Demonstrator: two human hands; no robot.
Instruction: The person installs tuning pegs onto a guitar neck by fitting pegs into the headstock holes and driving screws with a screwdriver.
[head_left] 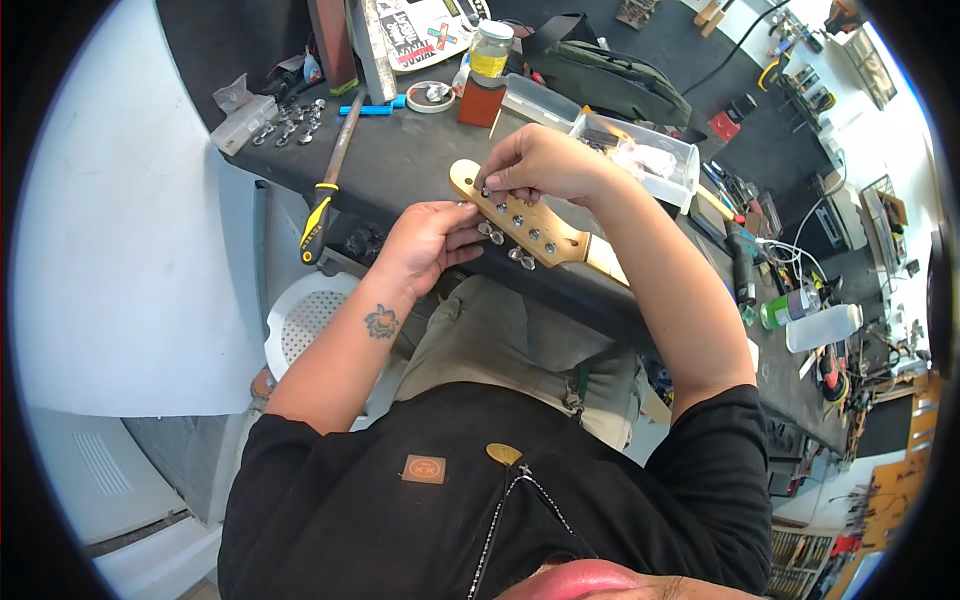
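Observation:
A pale wooden guitar headstock (pixel 541 232) extends over the bench's front edge, its neck running to the lower right. Several round metal tuner posts (pixel 519 221) stand in a row on its face. Along its lower edge, metal tuner buttons (pixel 490 232) stick out. My left hand (pixel 430 240) is closed at that edge near the tip, thumb and fingers around a tuning peg mostly hidden by them. From above, my right hand (pixel 535 170) pinches a small metal tuner nut at the post nearest the tip; its fingertips partly cover it.
Loose tuners (pixel 290 125) lie by a clear plastic box (pixel 243 125) at the bench's left. A yellow-black file (pixel 325 200) overhangs the edge. Behind my hands stand a glass jar (pixel 491 50) and a parts bin (pixel 650 160). Bottles (pixel 825 327) and tools are at right.

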